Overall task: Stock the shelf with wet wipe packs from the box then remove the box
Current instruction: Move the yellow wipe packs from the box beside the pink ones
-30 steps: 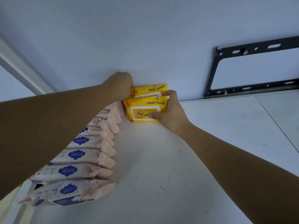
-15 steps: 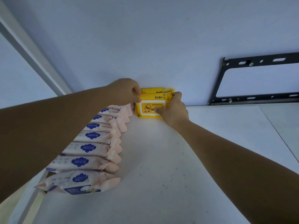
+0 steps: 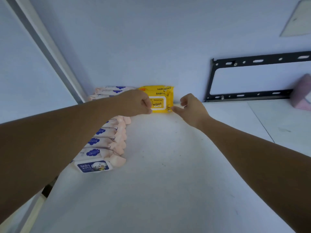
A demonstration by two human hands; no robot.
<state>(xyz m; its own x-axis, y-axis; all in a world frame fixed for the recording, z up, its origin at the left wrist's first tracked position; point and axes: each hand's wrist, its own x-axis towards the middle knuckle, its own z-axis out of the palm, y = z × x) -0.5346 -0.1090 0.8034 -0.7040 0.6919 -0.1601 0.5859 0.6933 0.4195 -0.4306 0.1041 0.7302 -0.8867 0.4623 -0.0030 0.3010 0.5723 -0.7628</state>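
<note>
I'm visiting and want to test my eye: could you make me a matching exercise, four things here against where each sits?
Things: 1 yellow packs; 2 pink packs; 3 black bracket; 4 pink block.
Places: A far right edge; B row down the left side; C against the back wall, between left hand and right hand; D mounted on that wall, at right.
Pairs: 1-C; 2-B; 3-D; 4-A.

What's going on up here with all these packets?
A person is stocking a white shelf with wet wipe packs. The yellow packs stand against the back wall, and a row of pink packs runs along the left. The left hand is curled at the yellow packs' left edge; whether it grips them is unclear. The right hand hangs loose by their right corner, holding nothing.
</note>
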